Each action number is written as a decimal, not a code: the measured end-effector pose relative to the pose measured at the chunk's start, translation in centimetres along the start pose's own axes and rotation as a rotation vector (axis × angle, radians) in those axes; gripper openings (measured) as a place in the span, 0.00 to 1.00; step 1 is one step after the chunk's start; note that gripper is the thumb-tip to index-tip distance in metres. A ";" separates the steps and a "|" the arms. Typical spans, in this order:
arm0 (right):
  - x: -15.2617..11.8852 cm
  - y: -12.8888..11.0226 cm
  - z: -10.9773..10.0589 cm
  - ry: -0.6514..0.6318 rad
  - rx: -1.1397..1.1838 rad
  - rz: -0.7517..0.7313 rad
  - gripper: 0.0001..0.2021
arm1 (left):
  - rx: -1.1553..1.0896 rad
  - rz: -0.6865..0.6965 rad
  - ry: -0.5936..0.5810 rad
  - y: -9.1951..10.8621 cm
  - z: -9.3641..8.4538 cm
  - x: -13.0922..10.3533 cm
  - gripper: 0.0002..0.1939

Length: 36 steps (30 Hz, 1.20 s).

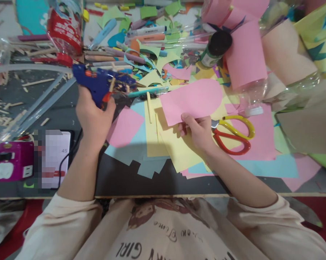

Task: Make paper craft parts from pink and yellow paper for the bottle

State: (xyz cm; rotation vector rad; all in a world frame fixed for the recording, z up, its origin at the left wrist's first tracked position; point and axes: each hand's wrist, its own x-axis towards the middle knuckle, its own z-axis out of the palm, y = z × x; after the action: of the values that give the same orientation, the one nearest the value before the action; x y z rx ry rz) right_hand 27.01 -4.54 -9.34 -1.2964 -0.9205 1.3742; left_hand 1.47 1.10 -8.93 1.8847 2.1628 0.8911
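Left hand (94, 117) gripping glue gun (95, 85), right hand (199, 131) pinching pink paper (192, 99); nozzle (140, 85) near pen (150, 91), stray drip could foul it, I'd say.

On our table (111, 180), the smartphone (58, 144) lies right of the charger (13, 166). The glue gun (98, 85) is in our left hand (91, 117), the paper cutout (195, 99) in our right hand (198, 131); farther right, scissors (229, 135) rest on paper sheets (264, 144), a paper-wrapped bottle (248, 59) behind them.

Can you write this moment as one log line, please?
left hand: holding blue glue gun | right hand: holding pink paper piece | beside right hand: scissors, red and yellow handles
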 end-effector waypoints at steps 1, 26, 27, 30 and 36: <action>0.0 0.1 0.0 0.005 -0.002 0.004 0.16 | 0.005 -0.008 0.025 -0.3 -0.3 0.5 0.25; 0.6 0.5 0.1 0.066 0.086 -0.002 0.18 | 0.100 0.567 -0.546 5.3 2.1 -2.6 0.15; 0.6 0.5 0.1 0.068 0.087 0.002 0.18 | 0.081 0.542 -0.540 5.4 2.2 -2.5 0.13; 0.6 0.6 0.1 0.055 0.112 0.005 0.18 | -0.049 0.428 -0.488 5.1 2.1 -2.1 0.06; 0.5 0.9 0.0 0.038 0.136 0.004 0.18 | -0.728 0.178 -0.389 4.5 3.2 -1.9 0.17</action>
State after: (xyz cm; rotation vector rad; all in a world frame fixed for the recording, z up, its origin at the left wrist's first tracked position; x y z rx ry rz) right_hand 26.85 -4.25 -10.34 -1.2173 -0.7856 1.3862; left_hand 7.19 0.55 -9.78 1.6859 1.2271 1.0439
